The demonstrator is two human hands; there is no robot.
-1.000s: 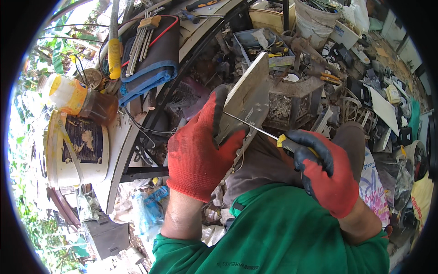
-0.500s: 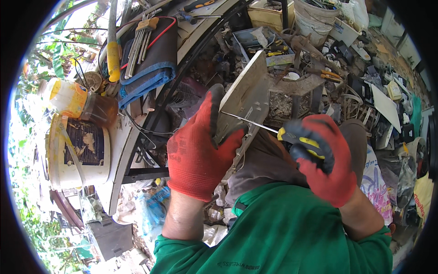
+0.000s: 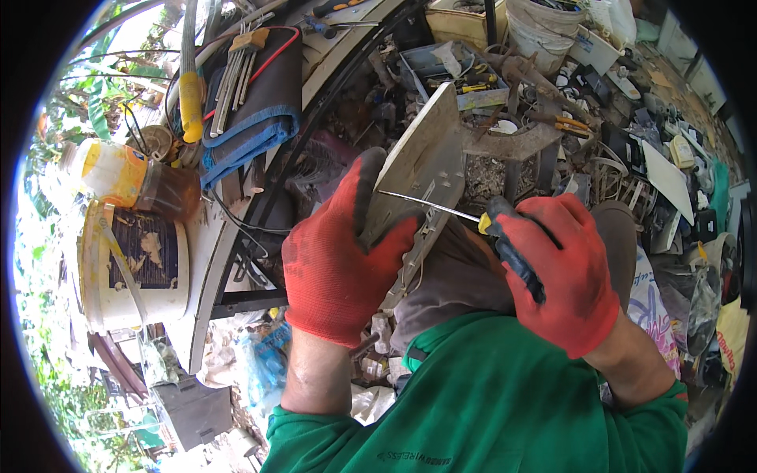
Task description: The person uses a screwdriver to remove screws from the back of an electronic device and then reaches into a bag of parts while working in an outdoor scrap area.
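Panel [image 3: 434,162], grey and L-shaped in section, held up tilted above the lap. Slots and small fittings show along its inner face. Left hand [image 3: 335,256], in a red glove with dark fingertips, pinches its near side: thumb on the inner face, the other fingers at the outer edge. Right hand [image 3: 564,268], gloved alike, has its fingers wrapped around the handle of a screwdriver [image 3: 453,211]; the shaft crosses the panel, tip close to the left hand's fingers (contact at the tip too fine to make out).

Progress, as judged: tool in place, work on the panel underway. The panel hangs together and its fittings are on; no freed screw can be made out. Most seems left, though how far any fastener has turned cannot be told.

Farther out: pliers [image 3: 572,124] with orange handles, a tool tray [image 3: 482,100], and on the bench a folded mat [image 3: 272,87] with blue edging.
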